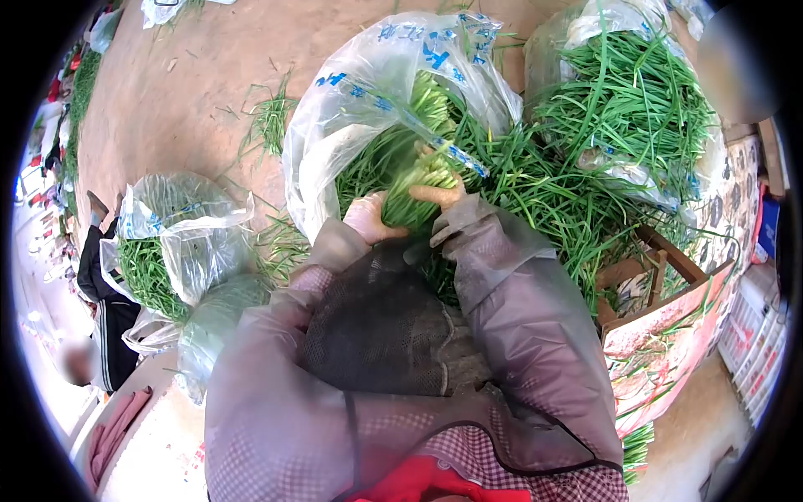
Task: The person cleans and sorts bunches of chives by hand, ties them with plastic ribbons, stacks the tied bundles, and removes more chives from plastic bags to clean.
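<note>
A bunch of garlic chives (410,194), slightly blurred, is held between my two hands over the mouth of a large clear plastic bag (311,180) with blue print. My left hand (370,219) closes on the near left side of the bunch. The fingers of my right hand (443,193) wrap its right side, near the pale cut ends. Another bunch with pale ends (430,105) lies in the bag just beyond. Loose chives (552,197) are heaped to the right of my right hand. Part of my fingers is hidden by the leaves.
A second full bag of chives (627,100) stands at the back right. On the left is a smaller bag with chives (150,272). A wooden frame (644,284) sits right of my lap. Another person (113,326) is at the far left, and scattered leaves (272,121) lie on the floor.
</note>
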The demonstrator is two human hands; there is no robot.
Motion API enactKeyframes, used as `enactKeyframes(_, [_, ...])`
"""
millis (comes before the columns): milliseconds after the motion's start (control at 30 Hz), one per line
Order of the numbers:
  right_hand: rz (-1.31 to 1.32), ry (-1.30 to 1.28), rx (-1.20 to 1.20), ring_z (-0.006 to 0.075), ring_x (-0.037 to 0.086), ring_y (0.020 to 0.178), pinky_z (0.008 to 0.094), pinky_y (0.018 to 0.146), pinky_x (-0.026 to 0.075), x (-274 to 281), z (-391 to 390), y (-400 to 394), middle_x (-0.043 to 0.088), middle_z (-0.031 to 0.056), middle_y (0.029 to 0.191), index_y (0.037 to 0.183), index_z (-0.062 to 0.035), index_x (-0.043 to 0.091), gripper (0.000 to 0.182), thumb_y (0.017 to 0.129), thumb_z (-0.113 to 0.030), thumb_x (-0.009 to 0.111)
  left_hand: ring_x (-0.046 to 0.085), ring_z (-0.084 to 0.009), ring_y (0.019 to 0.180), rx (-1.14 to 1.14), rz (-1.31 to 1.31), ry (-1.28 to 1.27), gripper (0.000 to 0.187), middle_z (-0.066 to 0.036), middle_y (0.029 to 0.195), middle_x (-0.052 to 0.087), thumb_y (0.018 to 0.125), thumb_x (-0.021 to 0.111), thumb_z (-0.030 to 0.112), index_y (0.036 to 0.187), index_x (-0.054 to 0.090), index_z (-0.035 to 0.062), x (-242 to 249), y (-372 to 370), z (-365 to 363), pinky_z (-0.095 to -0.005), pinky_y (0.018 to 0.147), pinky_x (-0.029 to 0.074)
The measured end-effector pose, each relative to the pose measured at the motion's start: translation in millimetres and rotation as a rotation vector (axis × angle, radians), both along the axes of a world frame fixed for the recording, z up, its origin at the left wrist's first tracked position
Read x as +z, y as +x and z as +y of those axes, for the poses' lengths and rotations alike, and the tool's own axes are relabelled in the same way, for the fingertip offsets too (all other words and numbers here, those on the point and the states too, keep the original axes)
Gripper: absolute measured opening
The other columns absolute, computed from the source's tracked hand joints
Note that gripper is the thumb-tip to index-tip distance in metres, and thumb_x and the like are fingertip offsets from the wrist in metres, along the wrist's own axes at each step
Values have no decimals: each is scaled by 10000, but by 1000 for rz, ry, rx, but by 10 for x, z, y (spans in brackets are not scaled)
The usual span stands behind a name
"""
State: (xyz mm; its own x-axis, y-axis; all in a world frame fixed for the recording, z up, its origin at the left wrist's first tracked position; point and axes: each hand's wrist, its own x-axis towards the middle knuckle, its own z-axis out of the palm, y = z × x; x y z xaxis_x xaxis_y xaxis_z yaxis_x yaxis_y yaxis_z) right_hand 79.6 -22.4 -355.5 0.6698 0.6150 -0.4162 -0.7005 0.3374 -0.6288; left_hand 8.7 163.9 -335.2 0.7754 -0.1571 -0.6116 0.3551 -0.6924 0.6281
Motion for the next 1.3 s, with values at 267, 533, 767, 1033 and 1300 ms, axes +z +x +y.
enactKeyframes(267, [-61, 68, -175, 136, 567, 1000, 286, 876, 464, 10, -2, -205, 596, 33, 1137, 1370, -80, 409, 791, 672, 72, 748, 400, -356, 1217, 76, -324, 128, 1111, -192, 1314, 429, 522, 846, 393, 1389, 269, 5, 460, 63, -287, -430, 1038, 305])
enactKeyframes(533, [-909, -919, 90, 383, 326, 1288, 508, 1063, 242, 48, 179, -320, 278, 219, 1424, 1313, -144, 484, 1030, 457, -617, 805, 511, -333, 1134, 386, -258, -351, 923, -204, 1179, 543, 561, 816, 316, 1304, 377, -14, 130, -53, -322, -405, 944, 417])
enactKeyframes(767, [-863, -550, 180, 350, 424, 1231, 473, 1089, 224, 446, 429, -434, 474, 169, 1299, 1362, -133, 381, 886, 613, -381, 785, 419, -247, 1236, 849, 69, -856, 772, -131, 1310, 438, 742, 701, 173, 1376, 280, 42, 631, -309, -360, -357, 1017, 363])
enactKeyframes(1033, [-341, -110, 7, 130, 605, 890, 273, 830, 488, 231, 376, -480, 633, 47, 963, 1124, -15, 562, 437, 719, -3, 728, 307, -255, 1333, 426, 106, -595, 752, -115, 1377, 428, 660, 512, 49, 1395, 361, 70, 407, -114, 451, -361, 1120, 187])
enactKeyframes(1300, [-382, 7, -287, 153, 617, 846, 263, 720, 518, 698, -386, -197, 644, 68, 976, 1269, -28, 505, 605, 707, 29, 722, 493, -200, 1151, 1487, -198, -612, 636, -45, 1339, 465, 823, 496, -9, 1410, 344, 184, 271, 629, 1544, -316, 871, 436])
